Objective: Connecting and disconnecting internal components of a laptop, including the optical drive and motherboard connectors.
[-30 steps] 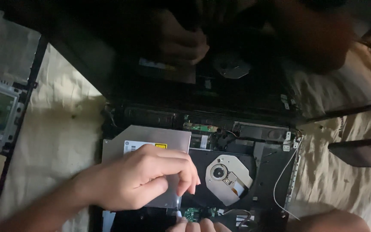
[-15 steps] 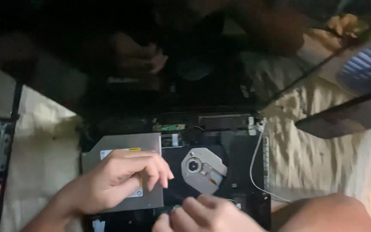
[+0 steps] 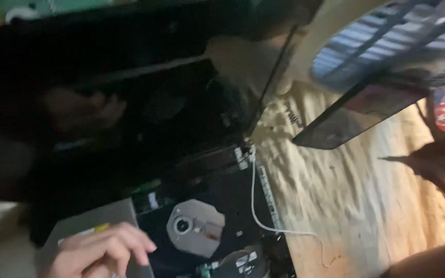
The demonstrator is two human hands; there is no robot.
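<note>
Head view: the left hand [image 3: 99, 251], lower left of the frame, lies with fingers curled loosely on the grey optical drive [image 3: 91, 226] seated in the opened laptop chassis [image 3: 233, 206]. I'd judge it best to press flat and slide the drive out level, clear of the white cable [image 3: 256, 206]. The right hand is out of view.

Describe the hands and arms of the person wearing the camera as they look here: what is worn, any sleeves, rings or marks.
Only the left hand shows clearly, at the bottom left edge: bare, no glove, no ring or mark visible on the fingers, nails short. The wrist is cut off by the frame, so no sleeve can be seen. A bare forearm at the bottom right shows no sleeve; its hand is out of view.
</note>
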